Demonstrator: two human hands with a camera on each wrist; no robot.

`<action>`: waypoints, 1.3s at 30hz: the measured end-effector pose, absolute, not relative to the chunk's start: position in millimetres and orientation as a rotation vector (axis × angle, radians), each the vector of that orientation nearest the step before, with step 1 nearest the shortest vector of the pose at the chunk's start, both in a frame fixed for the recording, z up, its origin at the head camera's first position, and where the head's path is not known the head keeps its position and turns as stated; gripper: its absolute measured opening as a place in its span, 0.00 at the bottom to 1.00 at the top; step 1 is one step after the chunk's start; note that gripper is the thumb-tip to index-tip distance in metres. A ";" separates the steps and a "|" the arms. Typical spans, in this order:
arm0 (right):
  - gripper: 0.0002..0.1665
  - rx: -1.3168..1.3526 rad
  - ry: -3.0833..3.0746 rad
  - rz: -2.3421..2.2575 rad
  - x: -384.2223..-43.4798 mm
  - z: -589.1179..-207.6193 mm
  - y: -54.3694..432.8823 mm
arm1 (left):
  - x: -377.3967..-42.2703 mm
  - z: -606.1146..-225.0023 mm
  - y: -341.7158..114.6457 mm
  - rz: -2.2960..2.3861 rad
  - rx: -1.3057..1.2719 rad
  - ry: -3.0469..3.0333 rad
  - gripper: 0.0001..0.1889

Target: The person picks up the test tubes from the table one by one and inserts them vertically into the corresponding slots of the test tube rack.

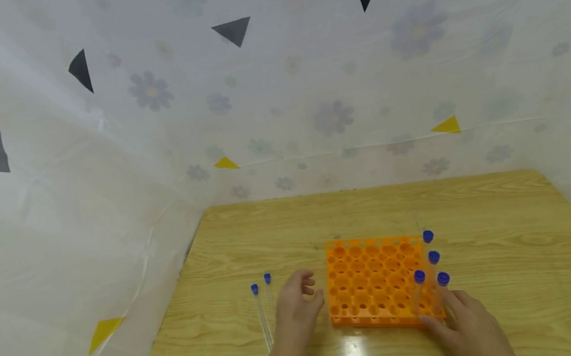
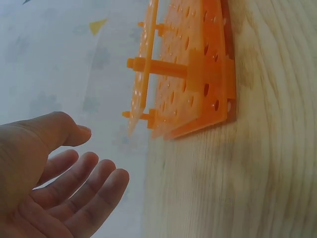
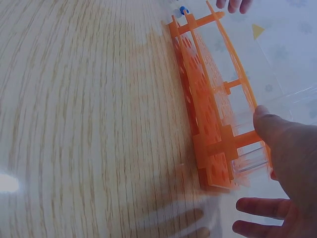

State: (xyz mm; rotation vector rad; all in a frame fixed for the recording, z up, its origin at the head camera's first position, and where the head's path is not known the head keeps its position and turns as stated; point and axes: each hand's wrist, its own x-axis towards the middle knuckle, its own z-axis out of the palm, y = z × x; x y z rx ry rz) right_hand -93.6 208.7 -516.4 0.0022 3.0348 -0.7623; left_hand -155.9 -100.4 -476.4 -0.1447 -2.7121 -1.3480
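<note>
Four blue-capped tubes in orange rack, lower right of centre on wood-grain surface; two loose tubes beside relaxed left hand; right hand against rack corner, grip unclear; flowered sheeting across upper frame.

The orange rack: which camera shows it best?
The head view: it shows nearly the whole top of the orange rack, with its holes. The left wrist view shows only part, side-on; the right wrist view shows its tiers from the side, with the right hand overlapping one end.
</note>
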 end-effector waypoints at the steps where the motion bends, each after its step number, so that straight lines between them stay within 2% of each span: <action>1: 0.50 -0.002 3.040 -0.763 -93.5 -516.3 208.6 | -155.7 -476.5 -102.5 -1.320 -0.130 -2.716 0.18; 11: 0.50 -0.002 3.044 -0.760 -93.2 -515.5 208.2 | -155.1 -487.7 -123.3 -1.031 0.120 -2.749 0.17; 17: 0.51 0.007 3.030 -0.757 -93.4 -515.1 208.7 | -153.4 -493.4 -136.2 -0.785 0.177 -2.768 0.20; 29: 0.52 0.015 3.009 -0.747 -94.5 -514.4 208.1 | -152.5 -499.1 -145.7 -0.683 0.263 -2.870 0.26; 39: 0.53 0.024 2.980 -0.738 -93.7 -511.7 207.8 | -151.8 -506.7 -146.7 -0.564 0.226 -2.853 0.20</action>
